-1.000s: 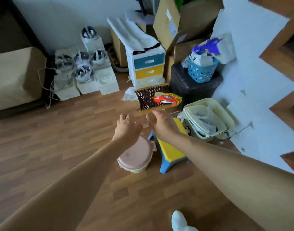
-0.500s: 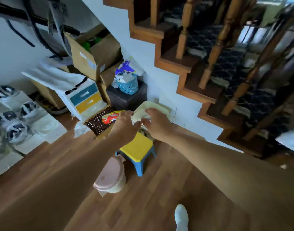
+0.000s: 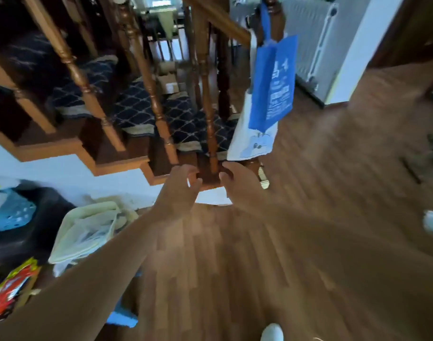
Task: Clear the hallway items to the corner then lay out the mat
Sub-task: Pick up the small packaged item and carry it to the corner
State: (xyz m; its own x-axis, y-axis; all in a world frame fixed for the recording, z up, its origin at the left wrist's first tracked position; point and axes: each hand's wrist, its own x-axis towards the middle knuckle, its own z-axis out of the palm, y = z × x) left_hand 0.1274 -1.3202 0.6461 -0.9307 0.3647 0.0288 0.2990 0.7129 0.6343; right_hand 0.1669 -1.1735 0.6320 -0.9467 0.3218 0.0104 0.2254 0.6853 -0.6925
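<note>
Change: the view has swung right, from the cluttered corner to the wooden staircase (image 3: pixel 127 153) and open wood-plank floor (image 3: pixel 235 267).
Left hand (image 3: pixel 178 190): empty, fingers loosely curled, raised before the lowest step.
Right hand (image 3: pixel 242 185): empty, fingers half open, just beside the left.
Corner items: cream plastic bin (image 3: pixel 87 227), teal perforated basket (image 3: pixel 11 212), at lower left.
Mat: cannot tell where.
Blue fabric bag (image 3: pixel 272 80): hangs from the newel post.

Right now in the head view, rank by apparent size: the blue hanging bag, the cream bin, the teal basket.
1. blue hanging bag
2. cream bin: looks close to the bag, and it is nearer the camera, so the order is unsure
3. teal basket: partly cut off by the frame edge
</note>
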